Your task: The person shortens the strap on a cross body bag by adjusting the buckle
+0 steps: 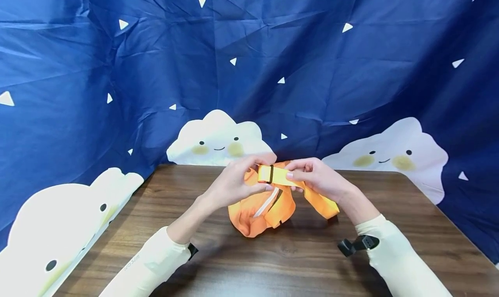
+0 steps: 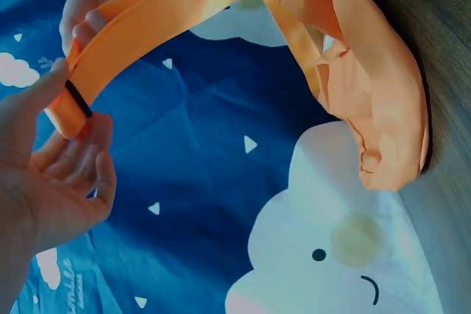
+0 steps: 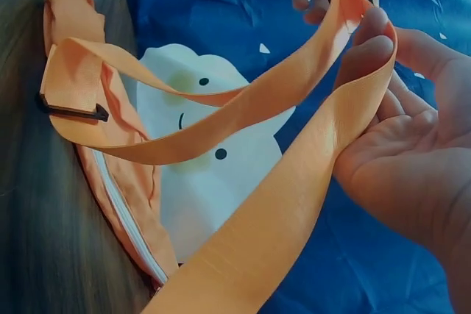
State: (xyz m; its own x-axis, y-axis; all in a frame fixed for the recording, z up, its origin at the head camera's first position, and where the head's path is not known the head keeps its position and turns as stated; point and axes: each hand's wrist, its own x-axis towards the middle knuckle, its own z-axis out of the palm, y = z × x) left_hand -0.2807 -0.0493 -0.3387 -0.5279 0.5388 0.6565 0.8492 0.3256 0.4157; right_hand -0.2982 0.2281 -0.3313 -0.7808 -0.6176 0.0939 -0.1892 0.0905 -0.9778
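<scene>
An orange fabric bag (image 1: 243, 214) with a white zipper (image 3: 121, 200) rests on the table, its wide orange strap (image 1: 281, 177) raised above it. My left hand (image 1: 231, 184) pinches the looped strap end beside a black slider buckle (image 2: 79, 98), thumb on one side and fingers on the other. To its right, my right hand (image 1: 317, 179) holds the strap between thumb and fingers. From there a strap length hangs down to the right. A second black buckle (image 3: 73, 110) sits on the strap close to the bag in the right wrist view.
The brown wooden table (image 1: 296, 262) extends under both forearms. Behind it hangs a blue cloth (image 1: 249, 84) with white clouds and triangles. A dark wrist device (image 1: 358, 244) is strapped at the right sleeve.
</scene>
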